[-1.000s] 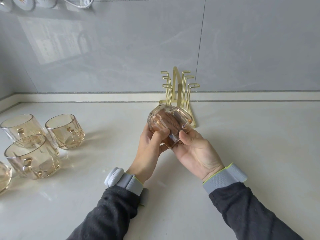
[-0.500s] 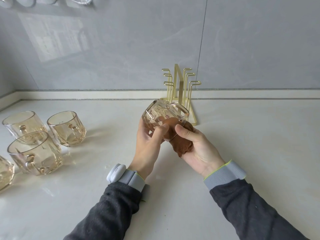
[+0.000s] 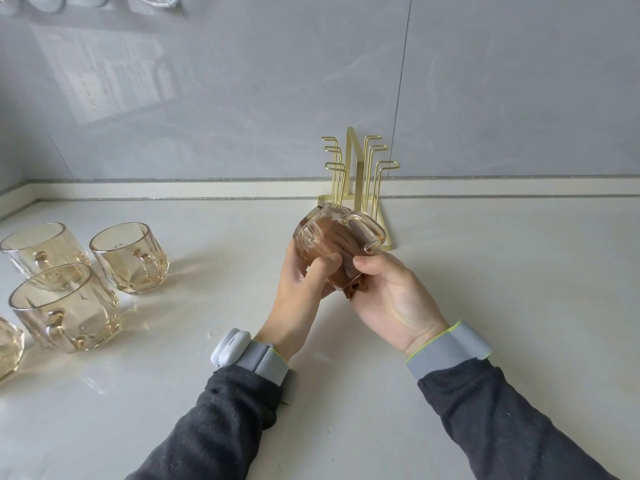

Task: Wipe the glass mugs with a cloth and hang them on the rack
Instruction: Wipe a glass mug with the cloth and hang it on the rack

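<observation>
Sleeves: dark grey knit sleeves [image 3: 225,427].
Wristbands: grey elastic wristbands [image 3: 268,362], lime-edged.
Device: white rounded pod [image 3: 230,346], left wristband's 9 o'clock.

Amber mugs [image 3: 130,257]; brown cloth [image 3: 353,289]; gold rack [image 3: 356,174]

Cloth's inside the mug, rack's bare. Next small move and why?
Likely the right hand draws the brown cloth out of the glass mug. The cloth fills the inside, only a tail showing at the mouth, while the left hand grips the mug's body. The gold rack behind has bare hooks, and a stuffed mug should not hang.
</observation>
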